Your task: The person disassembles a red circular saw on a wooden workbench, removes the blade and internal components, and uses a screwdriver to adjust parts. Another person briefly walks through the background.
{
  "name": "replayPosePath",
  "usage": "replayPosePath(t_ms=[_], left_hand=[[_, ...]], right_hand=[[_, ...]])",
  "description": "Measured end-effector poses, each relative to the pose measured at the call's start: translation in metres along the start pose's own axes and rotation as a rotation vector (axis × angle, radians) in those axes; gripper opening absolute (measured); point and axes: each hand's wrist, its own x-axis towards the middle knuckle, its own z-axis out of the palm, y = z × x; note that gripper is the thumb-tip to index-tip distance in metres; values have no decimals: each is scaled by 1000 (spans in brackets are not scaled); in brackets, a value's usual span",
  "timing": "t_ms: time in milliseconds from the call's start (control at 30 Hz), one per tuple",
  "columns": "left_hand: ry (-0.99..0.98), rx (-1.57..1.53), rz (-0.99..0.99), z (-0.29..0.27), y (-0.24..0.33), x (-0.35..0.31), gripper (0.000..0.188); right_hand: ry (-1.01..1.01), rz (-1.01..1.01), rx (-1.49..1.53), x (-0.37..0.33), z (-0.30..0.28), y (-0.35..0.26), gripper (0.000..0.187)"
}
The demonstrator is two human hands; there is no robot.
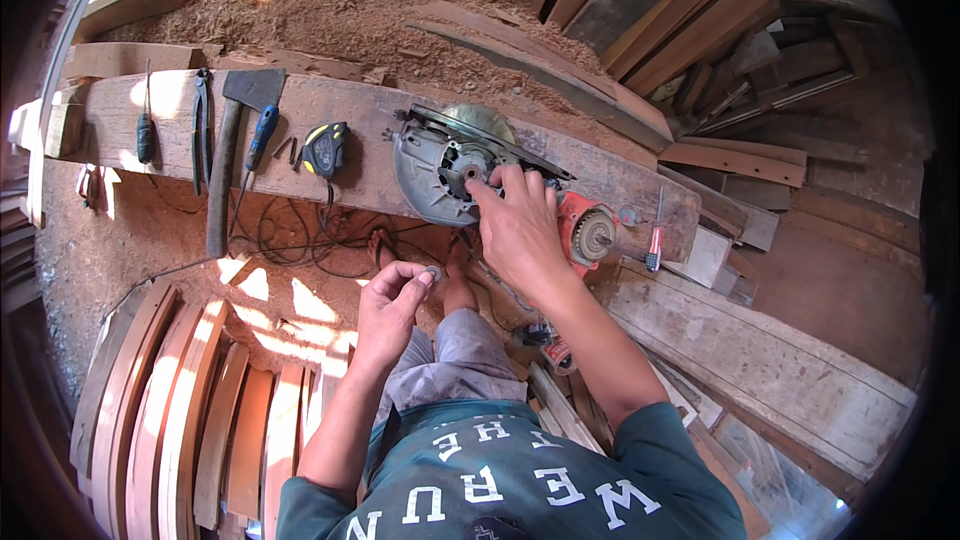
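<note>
A partly dismantled circular saw (425,175) lies on the wooden bench plank, its grey metal housing facing up. My right hand (520,230) is on it, fingers bent over the housing, one fingertip at the round hub (470,174). Just right of that hand sits the red motor body (590,233), its toothed end and shaft exposed. My left hand (390,305) is closed in front of the bench, pinching a small round metal washer (432,274) between thumb and finger. The right hand hides part of the saw.
Along the plank (355,180) lie a tape measure (325,150), a blue screwdriver (262,135), a hatchet (228,140), pincers (202,130) and a dark screwdriver (146,135). A red-handled screwdriver (654,245) is at right. Black cable (285,230) crosses the floor; stacked boards (190,390) stand near left.
</note>
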Motion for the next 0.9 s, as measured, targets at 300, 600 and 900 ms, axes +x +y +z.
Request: replayPosePath(t_ms=[300, 600, 900], left_hand=[[-7, 36, 63, 23, 18, -11, 12], [-122, 354, 151, 47, 15, -20, 8], [-267, 470, 135, 100, -3, -22, 11]], right_hand=[[-201, 288, 953, -47, -9, -26, 21], [-102, 422, 1037, -91, -17, -15, 17], [49, 477, 1062, -144, -46, 20, 11]])
